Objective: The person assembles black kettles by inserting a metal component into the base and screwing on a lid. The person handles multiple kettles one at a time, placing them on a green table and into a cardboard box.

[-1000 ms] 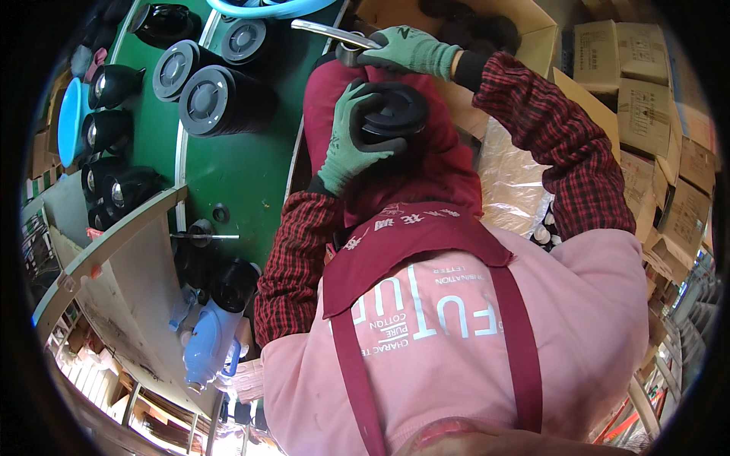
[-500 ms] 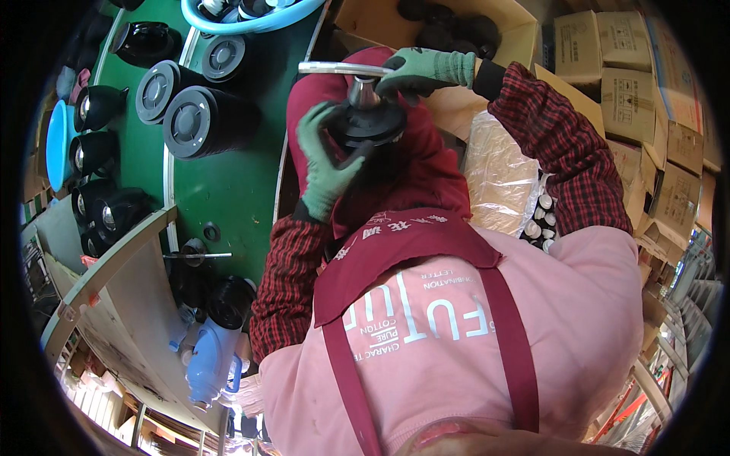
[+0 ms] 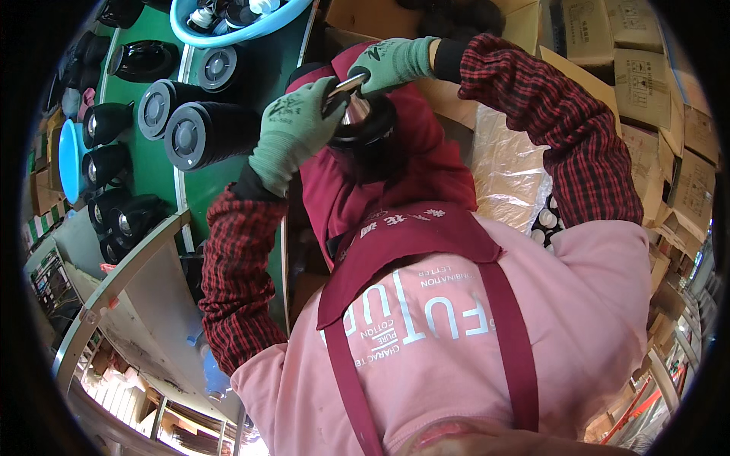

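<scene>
A black round vessel (image 3: 369, 140) sits between my knees, against the dark red apron. On its top stands a metal tool with a cone-shaped body (image 3: 355, 111) and a flat bar handle (image 3: 347, 83). My left hand (image 3: 296, 125), in a green knit glove with a dark palm, is closed on the near-left end of the bar. On the far-right end, my gloved right hand (image 3: 391, 64) has its fingers closed round the bar. The fingers hide part of the bar and the vessel's rim.
Black cylindrical containers (image 3: 201, 135) lie on the green work table (image 3: 209, 182) at the left, near black kettle-like bodies (image 3: 106, 125). Behind them is a blue basin (image 3: 251, 34) of small parts. Cardboard boxes (image 3: 642, 83) are stacked at the right, beside a plastic-wrapped carton (image 3: 506, 163).
My left hand has moved up from the vessel's side to the bar. The bar has turned, and my right hand has shifted left with its end.
</scene>
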A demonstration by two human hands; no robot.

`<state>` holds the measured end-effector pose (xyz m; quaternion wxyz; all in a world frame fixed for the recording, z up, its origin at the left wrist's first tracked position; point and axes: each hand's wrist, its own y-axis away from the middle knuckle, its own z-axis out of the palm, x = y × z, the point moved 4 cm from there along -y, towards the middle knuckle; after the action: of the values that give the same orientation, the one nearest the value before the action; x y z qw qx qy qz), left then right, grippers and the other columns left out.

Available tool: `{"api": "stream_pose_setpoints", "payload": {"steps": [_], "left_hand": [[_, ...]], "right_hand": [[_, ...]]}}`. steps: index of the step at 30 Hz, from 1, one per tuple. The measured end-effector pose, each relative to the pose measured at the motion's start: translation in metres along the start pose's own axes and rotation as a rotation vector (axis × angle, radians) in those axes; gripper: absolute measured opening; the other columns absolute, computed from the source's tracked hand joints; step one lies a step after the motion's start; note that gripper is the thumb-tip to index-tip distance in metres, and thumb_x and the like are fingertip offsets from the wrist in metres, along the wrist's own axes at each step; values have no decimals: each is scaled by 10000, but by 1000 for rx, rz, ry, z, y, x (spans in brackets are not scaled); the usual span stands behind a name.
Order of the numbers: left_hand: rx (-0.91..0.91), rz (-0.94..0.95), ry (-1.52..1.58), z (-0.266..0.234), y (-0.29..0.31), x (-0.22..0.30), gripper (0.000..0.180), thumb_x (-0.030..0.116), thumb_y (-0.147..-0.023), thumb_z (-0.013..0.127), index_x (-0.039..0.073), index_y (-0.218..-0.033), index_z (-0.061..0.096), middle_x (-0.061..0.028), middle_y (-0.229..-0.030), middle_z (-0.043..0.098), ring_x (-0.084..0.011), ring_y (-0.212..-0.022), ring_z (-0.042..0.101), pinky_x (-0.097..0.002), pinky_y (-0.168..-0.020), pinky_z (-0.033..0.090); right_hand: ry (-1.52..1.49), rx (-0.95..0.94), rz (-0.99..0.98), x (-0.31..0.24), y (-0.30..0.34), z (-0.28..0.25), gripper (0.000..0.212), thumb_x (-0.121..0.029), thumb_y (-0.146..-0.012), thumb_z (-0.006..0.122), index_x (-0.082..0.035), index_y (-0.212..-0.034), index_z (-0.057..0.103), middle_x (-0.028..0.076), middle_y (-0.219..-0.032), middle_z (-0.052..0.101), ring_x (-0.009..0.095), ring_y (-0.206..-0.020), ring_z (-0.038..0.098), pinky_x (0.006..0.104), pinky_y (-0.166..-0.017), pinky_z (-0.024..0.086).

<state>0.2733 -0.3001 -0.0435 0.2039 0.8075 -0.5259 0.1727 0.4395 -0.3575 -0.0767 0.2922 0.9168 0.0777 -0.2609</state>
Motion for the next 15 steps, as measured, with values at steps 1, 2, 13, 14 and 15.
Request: {"api": "stream_pose_setpoints", "payload": {"steps": [1,2,13,14,15], "left_hand": [[-18,6,105,1,-1,-11,433,360,-932,669,120,-1292,647,-147,-1119,709,-357,-1037,678,-416,-904,539],[-39,70,77,0,-5,-23,439,354,-924,678,116,-1292,646,-141,-1143,696,-355,-1069,660,-415,-932,523],[-162,211,622,22,-38,-62,382,246,-899,719,87,-1245,699,-116,-1202,642,-275,-1138,608,-366,-1009,477],[-163,220,505,24,-38,-59,382,253,-898,721,91,-1244,701,-112,-1183,650,-281,-1134,609,-366,-1007,477],[-139,223,395,25,-38,-58,383,260,-897,722,95,-1242,702,-108,-1165,658,-286,-1130,611,-365,-1005,477]], "right_hand": [[74,85,60,-5,3,-1,267,-351,-846,596,-114,-928,688,162,-833,714,343,-792,697,424,-751,551],[40,135,47,-12,5,1,283,-364,-844,601,-110,-935,690,168,-844,716,353,-810,699,434,-763,550],[239,53,-257,-30,7,26,287,-270,-788,773,-144,-1043,732,162,-881,699,388,-883,700,476,-797,548],[260,24,-245,-28,9,26,275,-286,-805,756,-144,-1039,733,164,-880,699,389,-886,700,477,-797,549],[359,65,-127,-24,12,24,313,-339,-859,667,-94,-1046,724,193,-906,711,379,-922,701,487,-822,543]]}}
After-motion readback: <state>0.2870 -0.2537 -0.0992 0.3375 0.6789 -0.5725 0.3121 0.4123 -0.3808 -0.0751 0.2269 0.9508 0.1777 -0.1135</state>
